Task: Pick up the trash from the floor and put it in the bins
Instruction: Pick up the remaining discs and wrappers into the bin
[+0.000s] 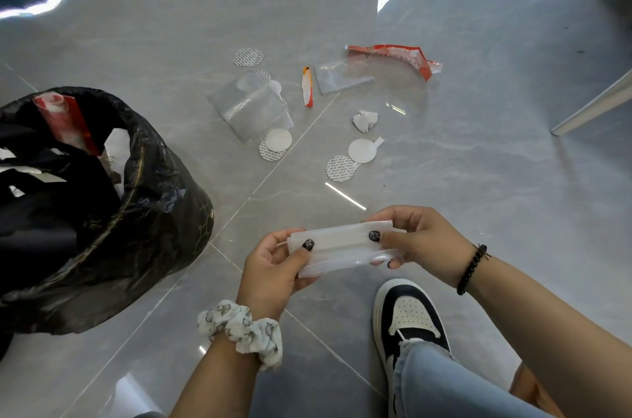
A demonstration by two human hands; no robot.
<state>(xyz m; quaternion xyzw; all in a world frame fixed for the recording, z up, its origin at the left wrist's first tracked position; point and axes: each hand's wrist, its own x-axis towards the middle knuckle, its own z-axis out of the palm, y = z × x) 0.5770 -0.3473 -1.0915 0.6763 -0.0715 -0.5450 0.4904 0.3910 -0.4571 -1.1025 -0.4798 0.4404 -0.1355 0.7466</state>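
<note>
Plastic wrapper point(345, 248) pinched at both ends, left hand point(273, 267) & right hand point(417, 239); fold tighter, then drop into black bin point(143, 198) w/ left.

Single view, head-worn, wide-angle; no second view is given, so nothing is shared. The scene is looked down on steeply from above and behind the hands, facing forward over a grey tiled floor point(478, 178). The left hand point(273, 267) and right hand point(420, 243) are seen close, low in the frame. Beyond the fingertips, scattered litter point(307, 103) is seen farther off; left of them, a black-lined bin point(113, 212) is cut by the edge. Straight lines are bowed near the borders.
</note>
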